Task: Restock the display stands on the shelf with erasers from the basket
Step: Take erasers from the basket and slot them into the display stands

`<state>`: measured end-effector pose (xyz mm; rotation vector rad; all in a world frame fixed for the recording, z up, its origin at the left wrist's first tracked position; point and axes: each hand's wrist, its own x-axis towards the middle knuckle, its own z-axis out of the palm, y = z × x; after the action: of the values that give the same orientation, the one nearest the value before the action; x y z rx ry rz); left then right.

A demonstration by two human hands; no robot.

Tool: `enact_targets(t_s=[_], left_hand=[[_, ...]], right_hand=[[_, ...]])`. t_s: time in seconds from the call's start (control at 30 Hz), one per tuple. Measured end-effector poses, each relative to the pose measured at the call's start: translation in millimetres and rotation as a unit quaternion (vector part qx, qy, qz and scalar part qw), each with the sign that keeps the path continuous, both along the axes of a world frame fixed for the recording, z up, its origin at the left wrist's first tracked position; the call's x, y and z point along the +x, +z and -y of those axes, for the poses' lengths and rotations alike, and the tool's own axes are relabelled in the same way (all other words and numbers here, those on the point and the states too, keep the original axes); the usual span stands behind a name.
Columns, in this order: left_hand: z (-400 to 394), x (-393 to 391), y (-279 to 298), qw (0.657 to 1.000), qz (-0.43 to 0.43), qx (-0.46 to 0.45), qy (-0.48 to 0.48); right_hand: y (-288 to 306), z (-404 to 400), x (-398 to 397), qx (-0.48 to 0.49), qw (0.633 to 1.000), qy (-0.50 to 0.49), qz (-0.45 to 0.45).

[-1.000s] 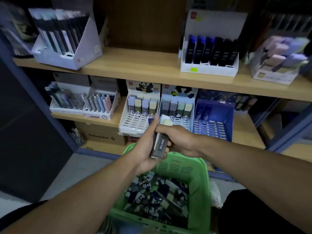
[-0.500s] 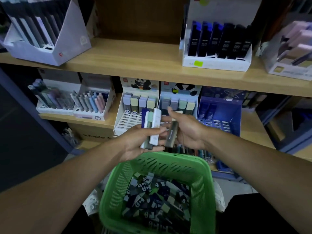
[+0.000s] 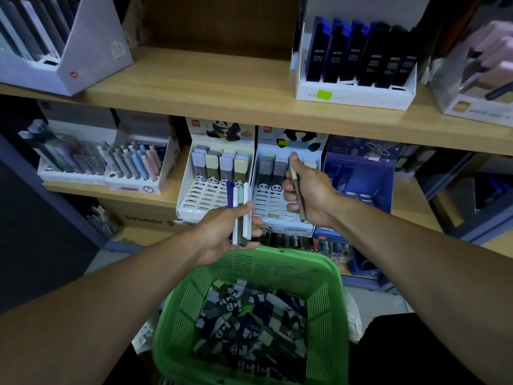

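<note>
While the right hand (image 3: 306, 191) grips one eraser (image 3: 296, 190) upright against the right panda stand (image 3: 280, 190), at its third slot, the left hand (image 3: 226, 232) holds a bundle of erasers (image 3: 241, 211) on edge, thumb curled over them. Left panda stand (image 3: 211, 184) sits just beyond the left hand. Green basket (image 3: 327, 301) lies below both hands, loose erasers (image 3: 249, 329) heaped inside. Wooden shelf (image 3: 222, 101) runs above both hands; pen boxes (image 3: 133, 168) stand left of the left hand.
</note>
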<state>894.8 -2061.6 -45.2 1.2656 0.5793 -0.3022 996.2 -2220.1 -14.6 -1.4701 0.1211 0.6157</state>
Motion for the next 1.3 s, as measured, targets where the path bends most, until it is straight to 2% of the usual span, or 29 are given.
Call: enact_targets(t_s=[0.2, 0.3, 0.43, 0.5, 0.63, 0.8, 1.13, 1.3], left_hand=[[6.4, 0.0, -3.4, 0.999, 0.024, 0.028, 0.021], [4.3, 0.8, -1.5, 0.997, 0.032, 0.059, 0.047], [0.3, 1.8, -2.4, 0.992, 0.031, 0.084, 0.089], [-0.7, 4.4, -2.4, 0.987, 0.038, 0.094, 0.127], [1.8, 4.9, -1.5, 0.988, 0.022, 0.087, 0.124], [9.1, 3.3, -2.3, 0.993, 0.011, 0.071, 0.089], [3.5, 2.1, -3.2, 0.996, 0.010, 0.067, 0.062], [6.3, 1.6, -4.6, 0.997, 0.009, 0.066, 0.037]], right_hand=[[-3.3, 3.6, 2.0, 0.025, 0.998, -0.019, 0.054], [-7.0, 8.0, 3.8, -0.047, 0.990, -0.046, 0.127], [-9.4, 20.5, 7.8, -0.080, 0.958, -0.060, 0.267], [-11.8, 28.2, 11.6, -0.142, 0.926, -0.036, 0.349], [-19.0, 33.2, 11.2, -0.250, 0.873, 0.014, 0.417], [-26.6, 33.0, 16.2, -0.278, 0.859, -0.003, 0.430], [-18.8, 34.2, 19.8, -0.275, 0.851, 0.019, 0.448], [-18.8, 33.5, 25.2, -0.294, 0.834, 0.036, 0.465]])
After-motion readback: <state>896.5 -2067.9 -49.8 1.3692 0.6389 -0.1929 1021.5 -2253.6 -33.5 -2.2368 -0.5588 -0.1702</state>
